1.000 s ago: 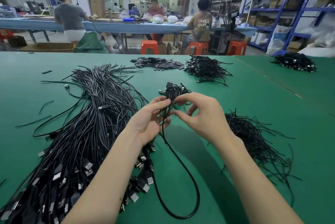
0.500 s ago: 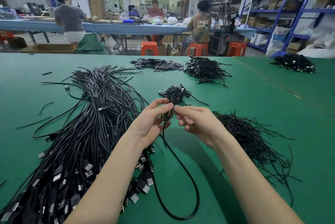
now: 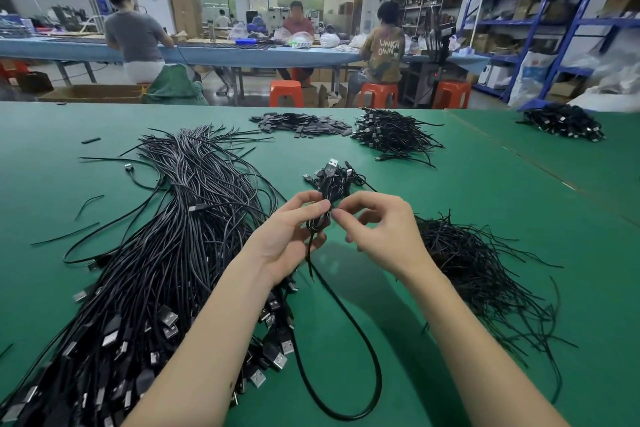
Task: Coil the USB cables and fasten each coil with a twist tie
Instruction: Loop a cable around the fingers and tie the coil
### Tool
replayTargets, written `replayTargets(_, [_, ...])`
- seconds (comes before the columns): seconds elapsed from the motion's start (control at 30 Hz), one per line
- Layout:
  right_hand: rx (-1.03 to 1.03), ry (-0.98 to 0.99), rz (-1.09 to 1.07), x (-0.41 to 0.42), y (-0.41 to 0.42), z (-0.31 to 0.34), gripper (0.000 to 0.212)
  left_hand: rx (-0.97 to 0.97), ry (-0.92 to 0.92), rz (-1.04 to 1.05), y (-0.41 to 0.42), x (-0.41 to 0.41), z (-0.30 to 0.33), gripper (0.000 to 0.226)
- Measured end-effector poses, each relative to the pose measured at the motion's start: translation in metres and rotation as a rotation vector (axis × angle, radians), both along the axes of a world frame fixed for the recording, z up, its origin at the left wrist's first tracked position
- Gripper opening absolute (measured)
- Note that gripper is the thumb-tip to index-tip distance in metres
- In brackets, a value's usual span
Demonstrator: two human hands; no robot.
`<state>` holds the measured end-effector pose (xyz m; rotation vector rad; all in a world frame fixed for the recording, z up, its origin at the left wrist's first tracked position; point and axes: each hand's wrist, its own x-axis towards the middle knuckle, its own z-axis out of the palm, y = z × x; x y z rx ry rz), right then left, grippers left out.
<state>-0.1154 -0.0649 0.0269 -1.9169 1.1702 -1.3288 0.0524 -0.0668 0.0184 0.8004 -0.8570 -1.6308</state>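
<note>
My left hand point(image 3: 289, 236) pinches a small black coil point(image 3: 320, 220) of USB cable between thumb and fingers above the green table point(image 3: 485, 191). My right hand point(image 3: 377, 227) pinches the same coil from the right with thumb and forefinger. The cable's free length point(image 3: 360, 350) hangs down in a long loop onto the table. Just beyond my hands lies a small pile of finished coils point(image 3: 337, 175), one silver plug sticking up. A big bundle of loose USB cables point(image 3: 156, 271) lies to the left. A heap of thin black twist ties point(image 3: 478, 267) lies to the right.
Farther back on the table sit a flat pile of small dark pieces point(image 3: 304, 125), a cable heap point(image 3: 391, 132) and another heap point(image 3: 564, 122) at the far right. Beyond the table, people sit on orange stools at a blue bench; blue shelving stands on the right.
My right hand pulled back from the coil toward me, then rose again and now pinches it. The coil in my left hand has stayed about where it was.
</note>
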Motion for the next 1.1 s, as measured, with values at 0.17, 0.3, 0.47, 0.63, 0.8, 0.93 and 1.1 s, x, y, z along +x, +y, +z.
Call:
replayTargets(0.17, [1.056, -0.889, 0.343, 0.004, -0.001, 0.006, 0.014, -0.126, -0.070, -0.007, 0.001, -0.002, 0.000, 0.021])
replayTargets(0.3, [1.315, -1.248, 0.468, 0.006, -0.003, -0.004, 0.005, -0.190, -0.217, 0.045, 0.001, -0.005, -0.003, 0.020])
replayTargets(0.47, [0.476, -0.253, 0.054, 0.008, -0.007, -0.017, 0.014, -0.029, -0.234, 0.167, -0.004, -0.005, -0.006, 0.013])
replayTargets(0.63, [-0.071, 0.220, -0.101, 0.004, -0.009, -0.032, 0.021, 0.038, -0.187, 0.157, -0.005, -0.004, -0.010, 0.013])
replayTargets(0.8, [0.182, -0.210, -0.038, 0.008, -0.014, -0.040, 0.030, -0.021, -0.257, 0.160, -0.006, -0.010, -0.016, 0.013])
replayTargets(0.93, [0.418, -0.428, 0.002, 0.017, -0.011, -0.043, 0.036, -0.031, -0.296, 0.239, -0.009, -0.016, -0.017, 0.014])
replayTargets(1.1, [0.346, -0.330, -0.060, 0.021, -0.007, -0.051, 0.045, 0.042, -0.226, 0.437, -0.052, -0.015, -0.004, 0.010])
